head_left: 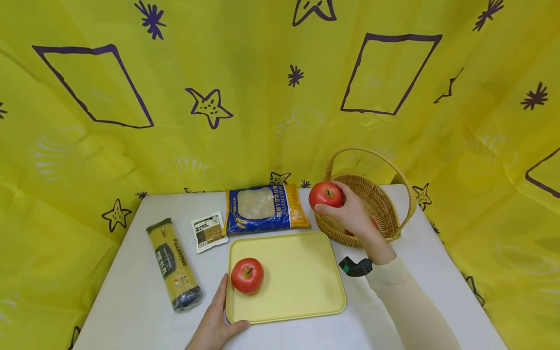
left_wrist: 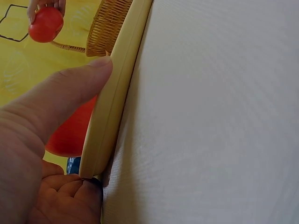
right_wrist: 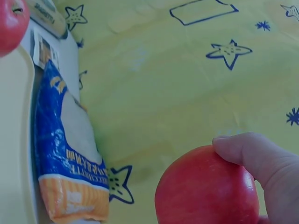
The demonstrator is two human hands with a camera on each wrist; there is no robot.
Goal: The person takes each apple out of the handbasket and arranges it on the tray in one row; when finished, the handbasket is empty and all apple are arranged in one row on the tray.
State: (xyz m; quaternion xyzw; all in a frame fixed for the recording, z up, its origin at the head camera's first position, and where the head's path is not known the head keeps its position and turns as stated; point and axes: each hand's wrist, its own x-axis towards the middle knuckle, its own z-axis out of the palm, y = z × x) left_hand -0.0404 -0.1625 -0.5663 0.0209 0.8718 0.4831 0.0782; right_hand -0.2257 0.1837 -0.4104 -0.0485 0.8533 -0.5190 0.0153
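My right hand [head_left: 350, 209] holds a red apple [head_left: 326, 195] above the left rim of a wicker basket [head_left: 380, 194], thumb and fingers around its side. In the right wrist view the thumb lies on top of the held apple [right_wrist: 205, 186]. Part of another red fruit shows inside the basket, mostly hidden by the right hand and wrist. A second apple [head_left: 247, 275] sits at the left side of a pale yellow tray [head_left: 297, 277]. My left hand [head_left: 216, 316] spans the tray's near left corner, its thumb touching the front rim and its fingers along the left edge.
Behind the tray lies a blue and orange bag of orecchiette pasta [head_left: 264, 208]. To the left are a small flat packet [head_left: 209, 232] and a pack of spaghetti [head_left: 174, 265]. The basket's tall handle [head_left: 411, 204] arches over its opening. A yellow patterned cloth [head_left: 262, 97] hangs behind the table.
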